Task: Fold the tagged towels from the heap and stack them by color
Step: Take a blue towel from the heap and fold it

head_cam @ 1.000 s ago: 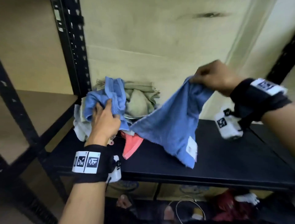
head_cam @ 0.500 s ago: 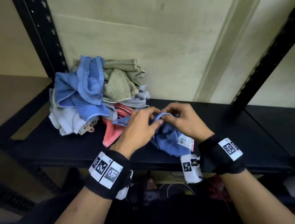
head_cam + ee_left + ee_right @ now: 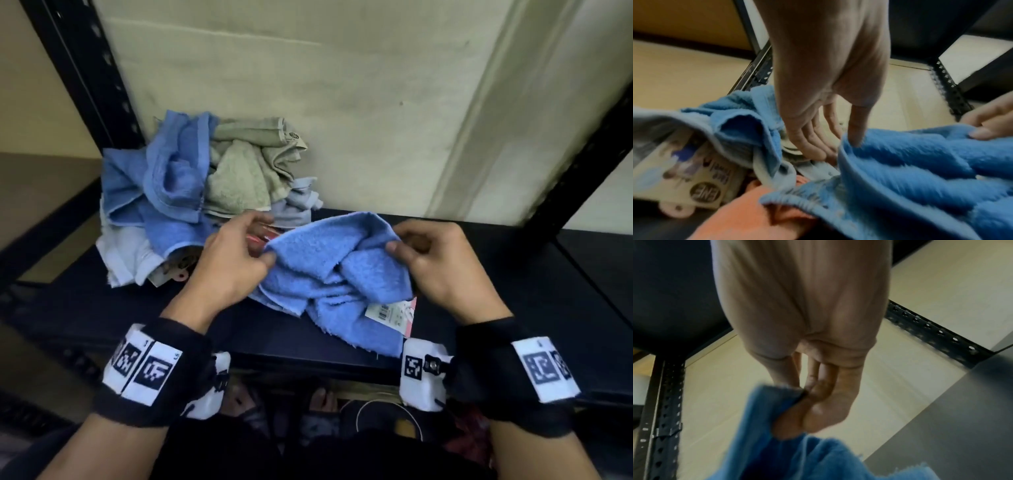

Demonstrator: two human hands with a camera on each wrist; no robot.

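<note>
A crumpled blue towel (image 3: pixel 329 270) with a white and pink tag (image 3: pixel 394 313) hangs between both hands just above the black shelf (image 3: pixel 531 291). My left hand (image 3: pixel 236 257) pinches its left edge between thumb and fingers; the left wrist view shows the thumb pressed into the blue towel (image 3: pixel 920 170). My right hand (image 3: pixel 435 263) pinches the right edge, and the right wrist view shows fingers and thumb clamped on the blue towel (image 3: pixel 781 443). The heap (image 3: pixel 191 192) of blue, beige, pale and coral towels lies at the back left of the shelf.
A black perforated upright (image 3: pixel 89 72) stands left of the heap, another upright (image 3: pixel 582 164) at the right. A cream wall (image 3: pixel 342 102) backs the shelf. Card tags (image 3: pixel 684 181) poke out under the heap. Dark clutter shows below the shelf front edge (image 3: pixel 308 359).
The blue towel came off the heap to the shelf's middle. Both hands met on it bunched, and have now drawn apart, stretching its upper edge between them.
</note>
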